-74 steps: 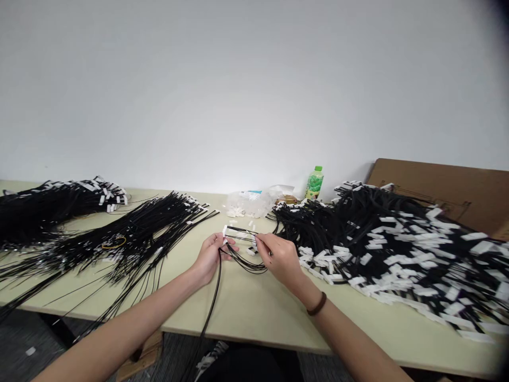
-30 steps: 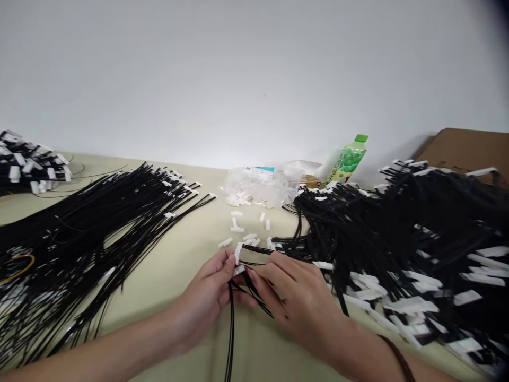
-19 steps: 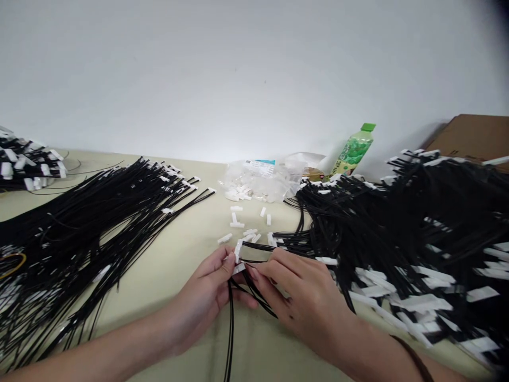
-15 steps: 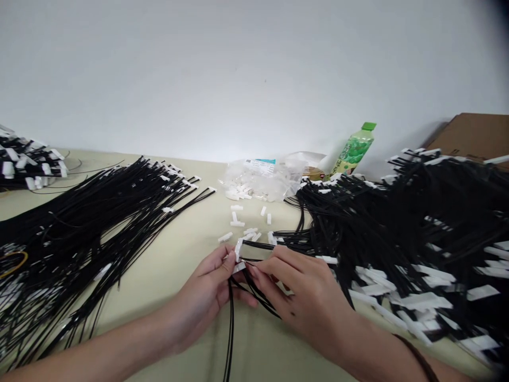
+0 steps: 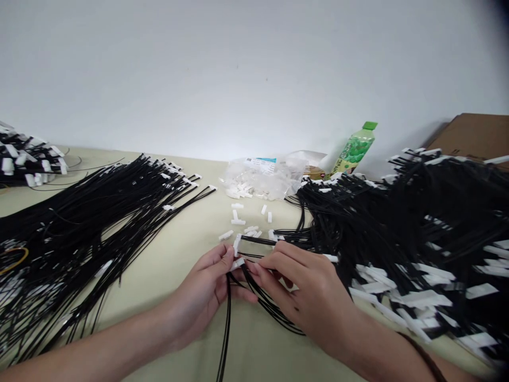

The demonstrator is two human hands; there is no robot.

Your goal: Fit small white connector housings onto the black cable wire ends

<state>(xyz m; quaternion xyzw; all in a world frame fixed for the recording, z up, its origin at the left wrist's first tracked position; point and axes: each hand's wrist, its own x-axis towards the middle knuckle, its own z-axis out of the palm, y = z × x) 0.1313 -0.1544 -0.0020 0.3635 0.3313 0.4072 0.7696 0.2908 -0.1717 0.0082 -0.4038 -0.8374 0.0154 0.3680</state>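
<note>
My left hand [image 5: 212,276] pinches two small white connector housings between thumb and fingers. The upper housing [image 5: 237,244] stands nearly upright, with black wires [image 5: 258,240] running from it to the right. Below it, the lower housing [image 5: 237,264] lies at a slant, and black wires [image 5: 227,318] hang down from it toward me. My right hand [image 5: 296,281] is closed, thumb against forefinger, on a thin black wire just right of the housings. The wire's tip is too small to make out. More wires curve beneath the right hand.
Loose white housings [image 5: 238,221] lie beyond my hands, before a clear plastic bag [image 5: 258,178] of them. Bundled black wires [image 5: 99,207] spread on the left, and a larger wire pile [image 5: 369,228] on the right. Behind stand a green bottle [image 5: 353,151] and a cardboard box [image 5: 469,135].
The lower housing has tilted, so its row of openings shows more. Wires under my right hand now bow farther down and right. Both hands keep their grip and have barely moved.
</note>
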